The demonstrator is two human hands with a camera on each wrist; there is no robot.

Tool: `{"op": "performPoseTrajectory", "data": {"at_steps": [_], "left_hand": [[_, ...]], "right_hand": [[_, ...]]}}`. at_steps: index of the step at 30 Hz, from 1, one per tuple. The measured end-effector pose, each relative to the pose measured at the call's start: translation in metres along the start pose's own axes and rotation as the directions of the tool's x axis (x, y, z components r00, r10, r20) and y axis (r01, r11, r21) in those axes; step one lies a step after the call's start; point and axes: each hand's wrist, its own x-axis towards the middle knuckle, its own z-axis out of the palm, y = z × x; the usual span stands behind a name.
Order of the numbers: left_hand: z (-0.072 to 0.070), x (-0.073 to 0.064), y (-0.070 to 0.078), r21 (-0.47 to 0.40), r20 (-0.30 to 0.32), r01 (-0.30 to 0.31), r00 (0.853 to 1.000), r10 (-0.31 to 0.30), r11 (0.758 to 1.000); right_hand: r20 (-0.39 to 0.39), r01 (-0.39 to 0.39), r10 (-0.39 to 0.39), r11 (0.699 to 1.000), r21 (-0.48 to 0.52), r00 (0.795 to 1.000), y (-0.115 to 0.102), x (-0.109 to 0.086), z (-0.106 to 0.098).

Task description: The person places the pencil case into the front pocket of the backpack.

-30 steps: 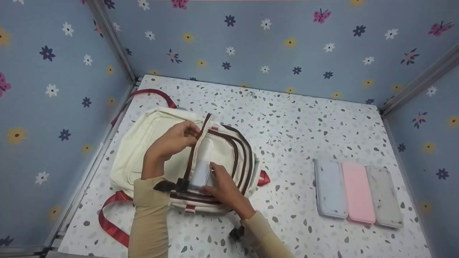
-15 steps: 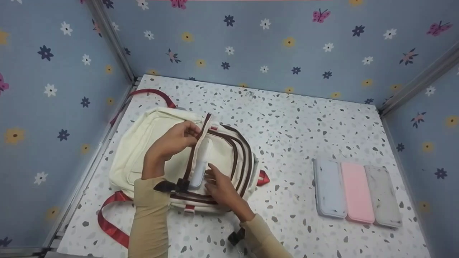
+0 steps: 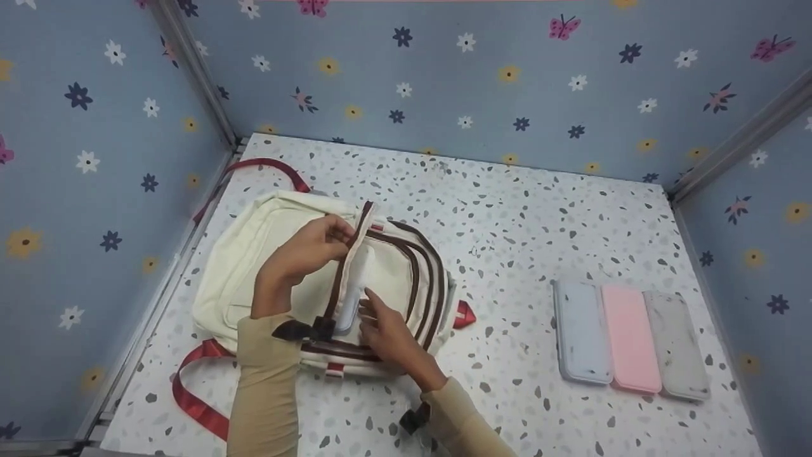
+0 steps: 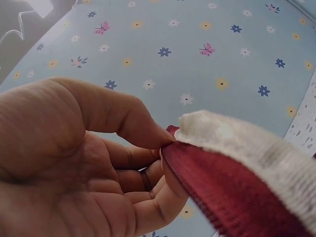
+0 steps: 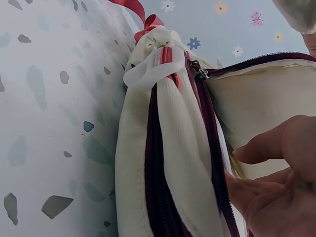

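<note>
The bag [image 3: 241, 266] lies on the counter [image 3: 507, 222], left of centre in the frame, with its front pocket [image 3: 393, 270] unzipped. The left hand [image 3: 311, 244] pinches the edge of the flap [image 3: 346, 273] between thumb and fingers and holds it up; in the left wrist view the pinch sits right at the zip tape [image 4: 200, 173]. The right hand [image 3: 388, 333] is at the pocket's mouth, fingers loosely extended, the thumb apart from them, with nothing seen in their grasp. Whether they touch the pale item [image 3: 346, 317] inside the pocket cannot be told.

That item lies partly under the flap, near the centre of the frame; only a strip of it shows. It is probably a case much like the blue case [image 3: 583, 333], pink case [image 3: 630, 336] and grey case [image 3: 677, 346], which lie side by side at the lower right, well apart from the bag.

The step in hand looks like settling the pale item in the pocket, with the item in and the pocket not yet zipped. The next move seems to call for lifting the right hand clear, then lowering the flap evenly over the item, so that the zip can run without snagging on its edge.
</note>
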Motion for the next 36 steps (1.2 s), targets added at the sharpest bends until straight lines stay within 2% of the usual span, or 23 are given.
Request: {"op": "performPoseTrajectory", "data": {"at_steps": [3,7,16,20,29,33,36], "left_hand": [[-0.001,0.001,-0.003,0.005,-0.007,0.002,1.000,-0.002,1.000],[-0.002,0.003,-0.008,0.012,-0.013,-0.001,1.000,0.001,1.000],[-0.001,0.003,-0.007,0.019,-0.015,0.003,1.000,-0.002,1.000],[-0.002,0.003,-0.007,0.018,-0.010,0.005,1.000,-0.005,1.000],[-0.003,0.001,-0.005,0.005,-0.003,0.017,1.000,-0.017,1.000],[-0.003,0.001,-0.005,0.016,-0.010,0.012,1.000,-0.012,1.000],[-0.004,0.001,-0.005,0.030,-0.017,0.006,1.000,-0.005,1.000]], "right_hand": [[-0.021,-0.007,0.006,1.000,-0.005,1.000,0.002,0.000,-0.002],[-0.053,0.020,-0.023,0.998,-0.051,0.998,0.008,-0.002,-0.008],[-0.149,0.053,-0.066,0.994,-0.094,0.987,-0.018,-0.013,-0.039],[-0.217,0.082,-0.106,0.990,-0.114,0.971,-0.018,-0.017,-0.056],[-0.337,0.085,-0.135,0.984,-0.159,0.932,0.022,-0.027,-0.086],[-0.382,0.110,-0.141,0.989,-0.101,0.913,0.016,-0.033,-0.097],[-0.417,0.087,-0.113,0.993,-0.081,0.902,0.005,-0.039,-0.104]]}}
